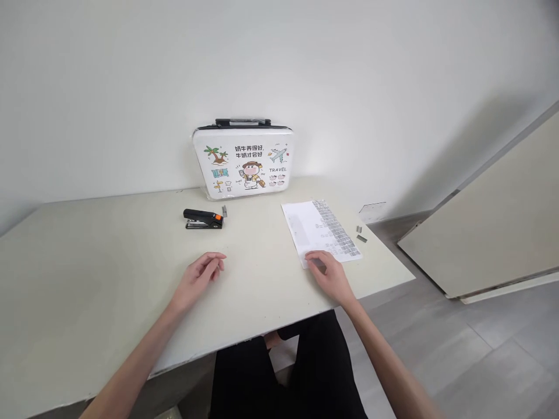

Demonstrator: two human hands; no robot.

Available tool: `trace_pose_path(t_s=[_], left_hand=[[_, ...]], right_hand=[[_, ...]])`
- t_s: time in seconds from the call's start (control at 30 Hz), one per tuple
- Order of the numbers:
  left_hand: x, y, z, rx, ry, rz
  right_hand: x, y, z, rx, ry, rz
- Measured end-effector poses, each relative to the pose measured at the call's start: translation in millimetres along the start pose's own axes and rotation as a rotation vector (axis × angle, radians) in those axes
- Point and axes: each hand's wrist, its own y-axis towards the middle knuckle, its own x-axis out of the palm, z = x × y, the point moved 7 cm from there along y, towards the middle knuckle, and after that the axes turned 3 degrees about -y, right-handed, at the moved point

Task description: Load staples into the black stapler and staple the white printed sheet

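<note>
My left hand [201, 276] rests on the table with loosely bent fingers and holds nothing that I can see. Just beyond it lies a black stapler [203, 219] with an orange button. A small strip of staples [224, 211] is beside the stapler's right end. My right hand [328, 276] lies over the near edge of a printed sheet of paper [301, 224]; its thumb and fingers are apart, with nothing gripped. To the right of the sheet are two short staple strips [361, 238].
A white case [242, 166] with cartoon pictures and a black handle stands upright against the wall at the table's back. The pale table [109, 262] ends on the right near a slanted panel [489, 221]. My legs are under its front edge.
</note>
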Motion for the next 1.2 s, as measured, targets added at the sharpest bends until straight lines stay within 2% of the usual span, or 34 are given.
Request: trace_pose_path(t_s=[0.1,0.23,0.63,1.2], left_hand=[[-5.6,-14.1,1.7,-0.027,0.107,0.029],[-4.0,-16.2,3.0,-0.018,0.209,0.092],[-5.4,-5.8,1.9,-0.041,0.134,0.115],[-5.4,-3.5,0.9,-0.052,0.154,0.113]], right_hand=[[-1.3,-0.8,3.4,0.027,0.021,0.011],[-2.0,-2.5,8.4,0.063,0.041,0.015],[1.2,-1.3,10.1,0.053,0.021,0.007],[3.8,-2.2,8.1,0.059,-0.001,0.0]])
